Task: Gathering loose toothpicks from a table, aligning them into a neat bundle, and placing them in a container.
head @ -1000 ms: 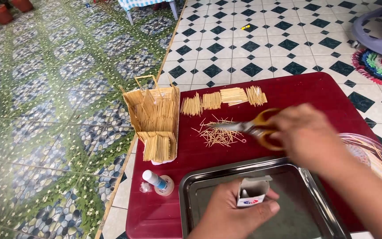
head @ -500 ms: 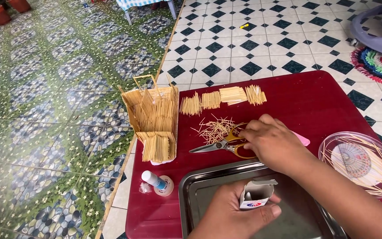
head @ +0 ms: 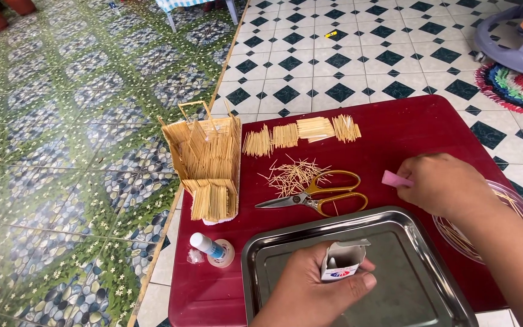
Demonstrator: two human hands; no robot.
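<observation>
Gripping a small open carton [head: 341, 261] upright, flap lifted, the left hand [head: 316, 290] holds it over the steel tray [head: 419, 242], thumb on one side and fingers wrapped round the back, seemingly so the mouth stays up and nothing spills. Beyond the tray's far right corner, the right hand [head: 446, 184] is closed on a flat pink piece [head: 396, 179], pinched at one end so most of it sticks out toward the scissors; what the piece is cannot be told.

Yellow-handled scissors [head: 319, 197] lie shut on the red surface [head: 407, 130] just past the tray's far rim, blades pointing left, within easy reach of either hand. Touching their blades on the far side is a loose scatter of cut toothpick ends [head: 292, 174]. Farther from the tray, four trimmed bundles of toothpicks [head: 301, 134] sit in a row, sorted apart from the scraps.

Left of the scissors, at the surface's edge, stands a small toothpick house [head: 208, 163], upright, kept clear of the cutting spot. A glue bottle [head: 210, 247] lies tilted on a round lid just off the tray's left rim. To the tray's right, partly hidden by the right forearm, a clear round dish [head: 516, 209] holds more toothpicks. Tiled floor [head: 334, 60] surrounds the low surface.
</observation>
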